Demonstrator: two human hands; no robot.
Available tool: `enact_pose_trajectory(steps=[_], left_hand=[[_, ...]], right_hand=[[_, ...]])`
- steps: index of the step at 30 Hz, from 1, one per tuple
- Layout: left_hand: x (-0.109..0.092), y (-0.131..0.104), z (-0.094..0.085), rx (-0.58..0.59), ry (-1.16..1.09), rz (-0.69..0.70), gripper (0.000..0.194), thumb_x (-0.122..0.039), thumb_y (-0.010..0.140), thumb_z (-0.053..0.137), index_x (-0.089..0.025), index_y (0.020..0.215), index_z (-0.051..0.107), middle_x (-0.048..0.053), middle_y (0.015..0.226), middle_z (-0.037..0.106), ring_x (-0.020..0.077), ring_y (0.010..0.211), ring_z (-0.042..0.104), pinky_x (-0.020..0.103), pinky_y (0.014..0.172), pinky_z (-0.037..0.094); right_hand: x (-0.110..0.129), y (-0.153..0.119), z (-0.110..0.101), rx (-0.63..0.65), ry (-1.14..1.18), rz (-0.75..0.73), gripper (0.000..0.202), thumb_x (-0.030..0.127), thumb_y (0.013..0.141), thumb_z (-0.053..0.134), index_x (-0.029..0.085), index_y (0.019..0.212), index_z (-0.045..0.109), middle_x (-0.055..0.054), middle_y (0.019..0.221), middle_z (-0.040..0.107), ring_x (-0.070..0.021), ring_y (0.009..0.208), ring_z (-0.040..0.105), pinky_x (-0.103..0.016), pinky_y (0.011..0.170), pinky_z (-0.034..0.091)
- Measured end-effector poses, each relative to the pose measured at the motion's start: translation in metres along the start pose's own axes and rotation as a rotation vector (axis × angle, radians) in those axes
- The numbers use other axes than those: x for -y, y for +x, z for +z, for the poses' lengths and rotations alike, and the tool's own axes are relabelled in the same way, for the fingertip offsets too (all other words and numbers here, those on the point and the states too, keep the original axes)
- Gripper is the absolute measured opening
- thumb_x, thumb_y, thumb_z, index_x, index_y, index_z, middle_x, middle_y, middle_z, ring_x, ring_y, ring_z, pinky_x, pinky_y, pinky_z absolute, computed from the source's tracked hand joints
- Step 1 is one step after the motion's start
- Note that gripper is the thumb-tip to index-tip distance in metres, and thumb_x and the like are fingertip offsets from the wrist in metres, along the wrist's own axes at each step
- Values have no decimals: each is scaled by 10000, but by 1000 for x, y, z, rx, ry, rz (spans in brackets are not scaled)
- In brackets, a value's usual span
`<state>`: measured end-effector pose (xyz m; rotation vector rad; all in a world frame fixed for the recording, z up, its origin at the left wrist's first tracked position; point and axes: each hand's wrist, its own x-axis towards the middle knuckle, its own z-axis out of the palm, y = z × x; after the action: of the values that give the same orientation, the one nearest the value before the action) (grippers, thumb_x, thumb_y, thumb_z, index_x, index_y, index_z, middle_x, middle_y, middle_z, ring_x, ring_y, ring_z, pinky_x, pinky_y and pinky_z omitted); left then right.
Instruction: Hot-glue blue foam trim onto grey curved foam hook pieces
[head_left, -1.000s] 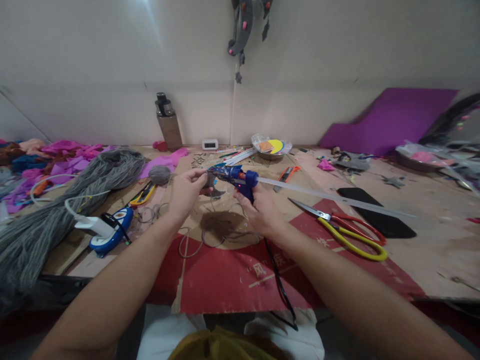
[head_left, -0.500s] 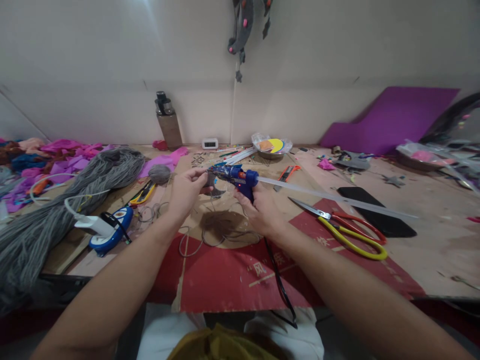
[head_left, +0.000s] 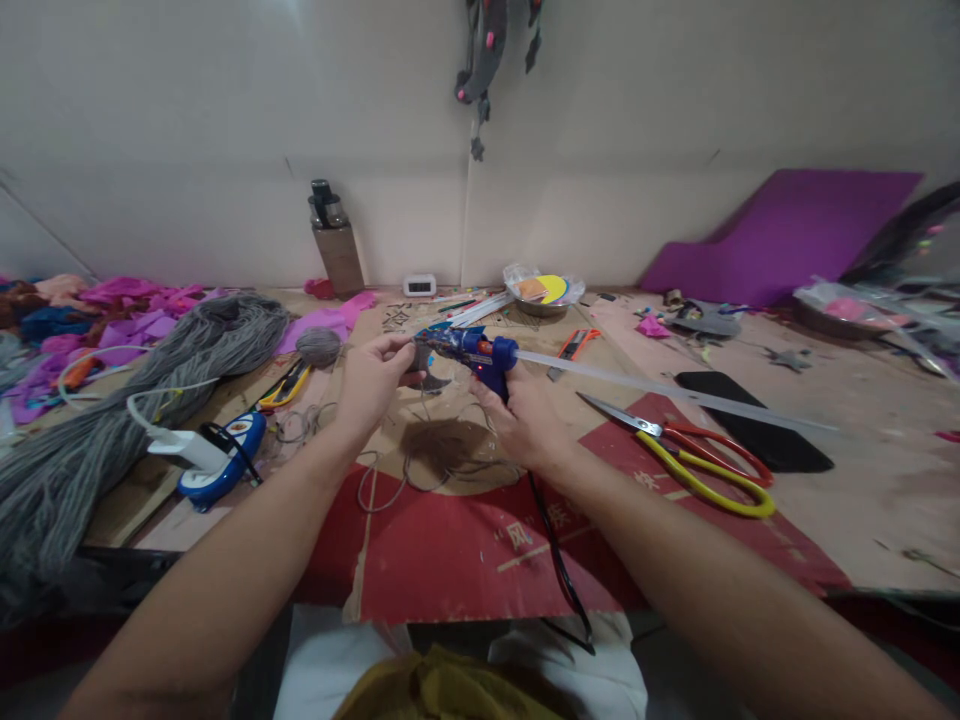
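My right hand (head_left: 529, 420) is wrapped round the handle of a blue glue gun (head_left: 493, 378), which points left. A long translucent glue stick (head_left: 637, 379) sticks out of its back end, and a small red light glows on its body. My left hand (head_left: 375, 375) is closed in a pinch by the nozzle, on a dark grey crescent-shaped piece (head_left: 433, 384), partly hidden by fingers and gun. Thin grey yarn (head_left: 427, 470) hangs below and lies in loose loops on the cardboard (head_left: 442, 570).
Scissors (head_left: 660, 435) and a black phone (head_left: 795, 445) lie to the right. An orange cutter (head_left: 576, 348) rests beyond the gun. At left are a grey yarn hank (head_left: 217, 340), a yarn ball (head_left: 319, 347), a yellow cutter (head_left: 289, 385) and a blue power strip (head_left: 232, 465). The gun's black cord (head_left: 559, 560) drops over the front edge.
Hardly anything differs. Both hands keep their hold, the nozzle staying beside my left fingertips; the view has shifted very slightly.
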<state>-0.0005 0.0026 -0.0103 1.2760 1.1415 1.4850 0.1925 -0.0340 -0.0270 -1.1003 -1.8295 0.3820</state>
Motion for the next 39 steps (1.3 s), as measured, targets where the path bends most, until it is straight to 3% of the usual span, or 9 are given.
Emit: enact_pose_trajectory(steps=[27,39], left_hand=[[-2,0,0,-10,11,-5,250,-355,683,748,-140,808,720,30,731,698,127,621,645,285,612,609],[-2,0,-1,-2,-5,-16,269,-365,674,757,-142,817,714,27,749,701,136,649,649,297,645,604]], right_hand=[[1,0,0,5,-10,27,380,364,909,476,152,1208,575,-176,1107,688,-299,979,640,-457,859,498],[1,1,-1,-31,57,-1,305,353,909,494,191,1153,581,-141,1112,690,-277,991,642,-439,875,505]])
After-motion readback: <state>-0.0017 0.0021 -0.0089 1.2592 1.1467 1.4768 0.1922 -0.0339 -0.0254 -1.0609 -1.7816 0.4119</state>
